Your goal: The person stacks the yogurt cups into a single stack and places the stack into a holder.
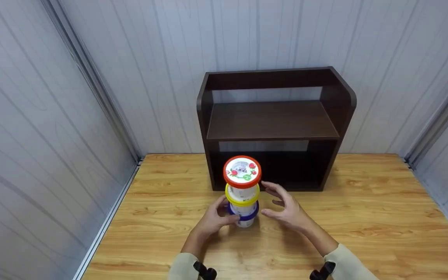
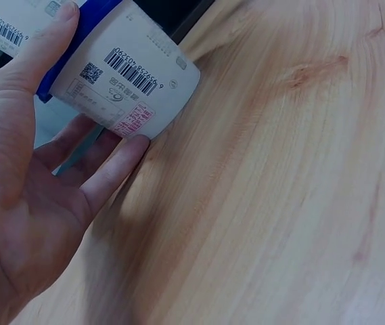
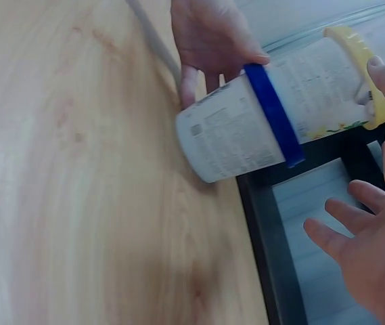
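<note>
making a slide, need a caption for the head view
Left hand and right hand flank three stacked tubs, red lid topmost, before a brown shelf.

Pale walls [image 1: 177, 46] enclosing a wood-grain tabletop [image 1: 383, 210] suggest a booth-like workspace

Red-rimmed white lid [image 1: 242, 171], fruit-patterned
</note>
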`<act>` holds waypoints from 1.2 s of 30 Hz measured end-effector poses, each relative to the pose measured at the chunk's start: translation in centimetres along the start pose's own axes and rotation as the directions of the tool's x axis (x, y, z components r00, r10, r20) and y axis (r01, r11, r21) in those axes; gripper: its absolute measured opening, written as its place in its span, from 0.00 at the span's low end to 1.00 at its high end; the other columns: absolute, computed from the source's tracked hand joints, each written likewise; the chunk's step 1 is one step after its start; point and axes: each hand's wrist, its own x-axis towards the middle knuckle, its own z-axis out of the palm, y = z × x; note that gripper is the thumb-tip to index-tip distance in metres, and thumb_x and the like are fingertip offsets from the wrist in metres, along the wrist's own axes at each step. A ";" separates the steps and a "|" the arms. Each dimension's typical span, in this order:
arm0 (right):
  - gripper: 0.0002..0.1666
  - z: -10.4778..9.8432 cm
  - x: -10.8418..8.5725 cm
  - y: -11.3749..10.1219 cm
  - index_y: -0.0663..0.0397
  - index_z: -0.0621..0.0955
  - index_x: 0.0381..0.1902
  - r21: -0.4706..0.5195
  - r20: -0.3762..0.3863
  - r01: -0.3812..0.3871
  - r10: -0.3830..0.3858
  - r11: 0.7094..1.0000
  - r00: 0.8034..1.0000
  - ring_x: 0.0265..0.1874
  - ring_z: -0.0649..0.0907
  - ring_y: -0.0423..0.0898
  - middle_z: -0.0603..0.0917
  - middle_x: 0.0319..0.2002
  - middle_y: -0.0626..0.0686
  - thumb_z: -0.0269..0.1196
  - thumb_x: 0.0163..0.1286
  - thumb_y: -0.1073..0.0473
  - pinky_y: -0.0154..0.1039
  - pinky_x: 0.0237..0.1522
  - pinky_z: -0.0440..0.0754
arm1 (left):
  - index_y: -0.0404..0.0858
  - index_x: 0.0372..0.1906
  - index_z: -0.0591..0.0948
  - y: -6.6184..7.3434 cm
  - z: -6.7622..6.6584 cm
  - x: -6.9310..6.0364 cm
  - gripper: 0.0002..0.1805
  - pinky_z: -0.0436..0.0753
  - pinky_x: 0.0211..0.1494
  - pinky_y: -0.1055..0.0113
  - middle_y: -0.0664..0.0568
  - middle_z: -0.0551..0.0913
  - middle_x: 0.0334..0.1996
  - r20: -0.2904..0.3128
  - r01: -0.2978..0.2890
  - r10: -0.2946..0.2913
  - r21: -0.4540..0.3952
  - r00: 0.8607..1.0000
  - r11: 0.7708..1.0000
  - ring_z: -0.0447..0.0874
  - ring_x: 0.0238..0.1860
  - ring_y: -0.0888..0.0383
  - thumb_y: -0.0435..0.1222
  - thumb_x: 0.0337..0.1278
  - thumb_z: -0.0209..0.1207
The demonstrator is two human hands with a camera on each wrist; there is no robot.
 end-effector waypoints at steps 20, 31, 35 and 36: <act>0.55 1.5 -0.2 3.0 0.55 0.64 0.88 0.084 0.079 -0.056 0.049 0.995 0.996 0.80 0.73 0.79 0.65 0.86 0.72 0.79 0.71 0.63 0.75 0.76 0.80 | 0.39 0.86 0.68 0.3 0.0 -0.1 0.44 0.80 0.82 0.40 0.33 0.77 0.78 0.004 0.024 -0.024 -0.003 1.000 1.000 0.79 0.76 0.40 0.36 0.71 0.75; 0.59 2.2 0.0 4.0 0.66 0.59 0.89 0.175 0.081 -0.052 0.038 0.983 0.996 0.77 0.76 0.82 0.65 0.83 0.80 0.80 0.69 0.65 0.69 0.74 0.83 | 0.43 0.83 0.69 0.0 -0.2 0.2 0.41 0.77 0.84 0.36 0.36 0.77 0.79 0.019 0.044 -0.044 -0.006 0.999 0.999 0.78 0.78 0.37 0.39 0.72 0.75; 0.58 2.7 0.1 4.3 0.67 0.59 0.88 0.172 0.074 -0.070 0.058 0.983 0.996 0.75 0.78 0.80 0.68 0.80 0.80 0.80 0.70 0.64 0.64 0.74 0.86 | 0.42 0.85 0.68 -0.1 -0.2 0.2 0.42 0.76 0.84 0.35 0.35 0.76 0.80 0.022 0.047 -0.046 -0.012 0.999 0.999 0.77 0.79 0.36 0.39 0.72 0.75; 0.58 2.8 0.1 4.3 0.67 0.60 0.88 0.168 0.071 -0.073 0.062 0.983 0.996 0.74 0.79 0.80 0.69 0.79 0.80 0.80 0.71 0.64 0.63 0.73 0.86 | 0.42 0.85 0.68 -0.1 -0.2 0.1 0.42 0.76 0.85 0.35 0.35 0.75 0.80 0.023 0.048 -0.047 -0.012 0.999 0.999 0.77 0.79 0.36 0.39 0.73 0.75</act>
